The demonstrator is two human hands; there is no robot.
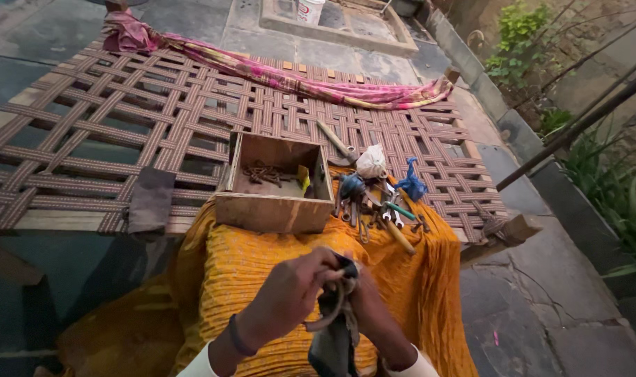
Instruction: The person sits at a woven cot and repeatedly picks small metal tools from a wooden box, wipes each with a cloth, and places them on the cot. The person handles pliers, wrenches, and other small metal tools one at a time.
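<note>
Both forearms enter from the bottom edge and meet low over the orange cloth (262, 279). Left hand (290, 290): fingers curled, pinching a dark rag (335, 335) and a metal ring (332, 307) at its top. Right hand (373, 311): beneath, closed around the same rag; fingers mostly hidden. Beyond: wooden box (272, 209), pile of hand tools (373, 206), woven cot (122, 119).
</note>
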